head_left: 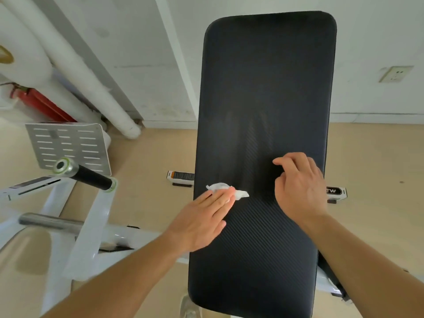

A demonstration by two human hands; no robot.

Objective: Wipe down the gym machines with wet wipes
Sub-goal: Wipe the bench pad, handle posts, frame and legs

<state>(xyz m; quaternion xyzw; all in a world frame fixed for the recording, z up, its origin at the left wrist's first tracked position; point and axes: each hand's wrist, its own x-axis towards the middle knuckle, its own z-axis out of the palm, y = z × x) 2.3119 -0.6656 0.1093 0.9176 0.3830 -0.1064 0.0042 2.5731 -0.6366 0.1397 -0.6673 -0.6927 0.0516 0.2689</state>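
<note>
- Now the left hand (206, 216) lies flat, fingers straight and together, and it presses the wet wipe (241, 193) down on the black pad (268, 88) of the gym machine.
- The wipe is a small crumpled white thing — it sits under the left fingertips, close to the pad's left edge, about halfway along the pad.
- The right hand (298, 187) rests on the pad too, near the right edge, level with the wipe but apart from it. Its fingers are loosely bent, and I see nothing in them.
- The pad is long and thin. Its long way runs from the person up toward the wall (378, 31), so the far half lies straight ahead of the wipe.
- I think the wiping is partway done (faint streaks in the middle of the pad may be wet marks). The left hand is on the wipe, so it should make the next push — likely forward along the pad's long way.
- Beside the pad, on the left, stands a white frame (91, 226) with a black handle (91, 177).
</note>
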